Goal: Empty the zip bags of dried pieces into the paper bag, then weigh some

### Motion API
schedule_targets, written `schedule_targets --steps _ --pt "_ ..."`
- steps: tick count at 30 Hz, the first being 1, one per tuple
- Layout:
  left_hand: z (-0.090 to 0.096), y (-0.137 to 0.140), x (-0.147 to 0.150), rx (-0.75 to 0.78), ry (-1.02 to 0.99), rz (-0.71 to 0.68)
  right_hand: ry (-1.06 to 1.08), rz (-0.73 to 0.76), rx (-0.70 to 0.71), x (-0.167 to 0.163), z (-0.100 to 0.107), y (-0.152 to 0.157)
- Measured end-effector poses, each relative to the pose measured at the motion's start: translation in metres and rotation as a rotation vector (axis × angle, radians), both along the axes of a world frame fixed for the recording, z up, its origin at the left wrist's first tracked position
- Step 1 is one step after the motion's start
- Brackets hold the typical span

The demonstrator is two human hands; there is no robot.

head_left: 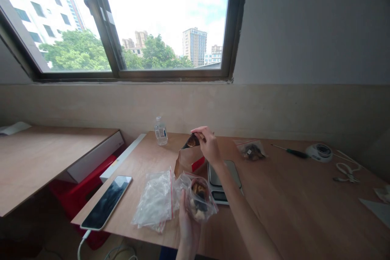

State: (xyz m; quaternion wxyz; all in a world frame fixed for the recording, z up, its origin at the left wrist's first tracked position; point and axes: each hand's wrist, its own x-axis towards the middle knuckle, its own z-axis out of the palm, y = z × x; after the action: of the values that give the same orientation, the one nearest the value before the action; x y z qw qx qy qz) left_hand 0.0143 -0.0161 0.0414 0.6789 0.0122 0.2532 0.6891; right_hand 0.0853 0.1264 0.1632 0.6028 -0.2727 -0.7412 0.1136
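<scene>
My left hand (189,227) is closed around a clear zip bag (210,208), held up near the table's front edge. Inside the bag lie brown, black and pale dried-looking pieces (199,195), whose kind I cannot make out. A brown paper bag (186,163) with a red patch stands open behind it, and dark brown pieces (191,142) show at its mouth. Over that mouth my right hand (207,143) has its fingers pinched together; what is between them is mostly hidden. Flat clear zip bags (155,197) lie in a stack left of my left hand.
A digital scale (233,172) sits partly behind my right forearm. Further right are a filled zip bag (252,151), a screwdriver (294,153) and a white round device with cable (319,152). A water bottle (161,132) and a plugged-in phone (107,203) are on the left.
</scene>
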Motion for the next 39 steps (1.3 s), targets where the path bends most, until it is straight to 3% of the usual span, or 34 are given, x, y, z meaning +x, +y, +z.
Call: schedule_targets --steps 5,11,19,24,28,31,34,36,39 --pt "-0.003 0.000 0.002 -0.074 -0.010 0.001 0.037 -0.087 -0.031 0.000 0.004 -0.002" --pt "-0.001 0.000 -0.001 -0.080 -0.007 0.007 -0.164 0.056 -0.094 0.005 -0.002 -0.005" --pt "0.003 -0.003 -0.003 -0.055 0.048 0.017 -0.095 -0.013 -0.176 0.011 -0.014 0.007" --pt "0.007 -0.006 0.002 0.005 0.054 0.032 -0.277 -0.001 -0.098 0.014 0.001 0.006" --pt "0.009 -0.007 0.002 0.012 0.050 0.048 -0.231 -0.046 -0.108 0.023 0.018 -0.025" --pt "0.008 -0.005 0.000 0.034 0.080 0.051 -0.099 0.075 -0.277 0.033 0.017 -0.066" --pt "0.005 -0.002 0.000 0.054 0.149 0.073 -0.183 0.281 -0.537 0.045 0.001 -0.103" --pt "0.001 0.001 0.002 0.044 0.205 0.128 -0.275 0.262 -0.619 0.051 -0.015 -0.118" --pt "-0.007 0.003 0.008 0.029 0.314 0.200 -0.333 0.173 -0.635 0.054 -0.036 -0.125"
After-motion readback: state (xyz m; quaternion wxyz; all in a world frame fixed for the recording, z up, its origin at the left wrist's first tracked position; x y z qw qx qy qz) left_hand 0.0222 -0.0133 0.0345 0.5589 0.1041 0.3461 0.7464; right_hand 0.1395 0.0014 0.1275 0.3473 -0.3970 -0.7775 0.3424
